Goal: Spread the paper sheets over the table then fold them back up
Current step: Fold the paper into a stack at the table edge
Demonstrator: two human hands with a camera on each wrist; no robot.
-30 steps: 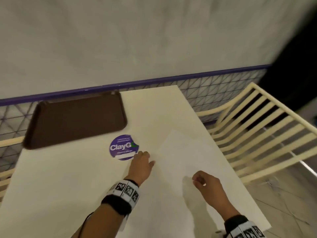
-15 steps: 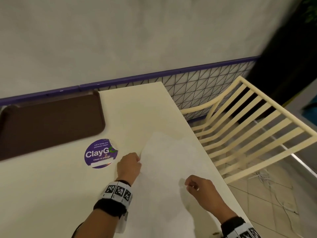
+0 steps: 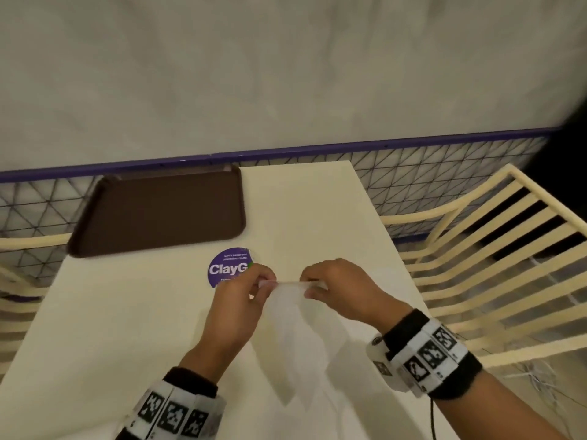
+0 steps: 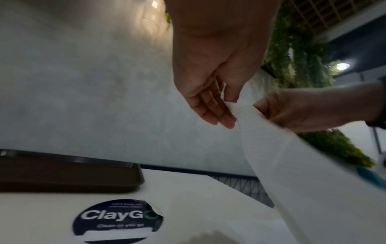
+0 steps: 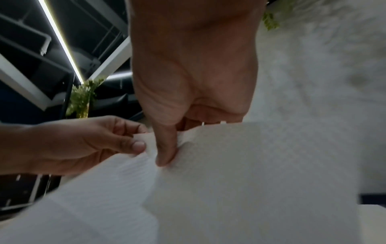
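Half a second ago the sheet [image 3: 295,328] lay flat on the table [image 3: 104,328] with a hand resting at each side of it; now both hands have risen and come together, and the sheet's top edge hangs between them, off the surface. The left hand [image 3: 236,308] pinches one end of that edge between thumb and forefinger, its other fingers loosely extended in the left wrist view. The right hand [image 3: 341,292] pinches the other end, thumb pressed down on the paper and the remaining fingers curled behind it. The two pinches sit close together, so the lifted edge is short and slightly slack.

To my eye this is the turn from spreading to folding: the sheet has been picked up by its far edge, and the hands look set either to bring corners together or to lay one half over the other. I can't tell which.

The sheet itself is thin, white and faintly translucent, with an embossed, tissue-like texture plain in the right wrist view. It drapes limply from the fingers towards the person, creasing in soft vertical folds, and its lower part appears to trail on the table near the front edge. It looks flimsy enough to crumple or tear under a hard tug.

Beyond the hands a round purple sticker [image 3: 229,266] sits on the table, partly hidden by the left hand, and a brown tray [image 3: 158,211] lies farther back by the wall.
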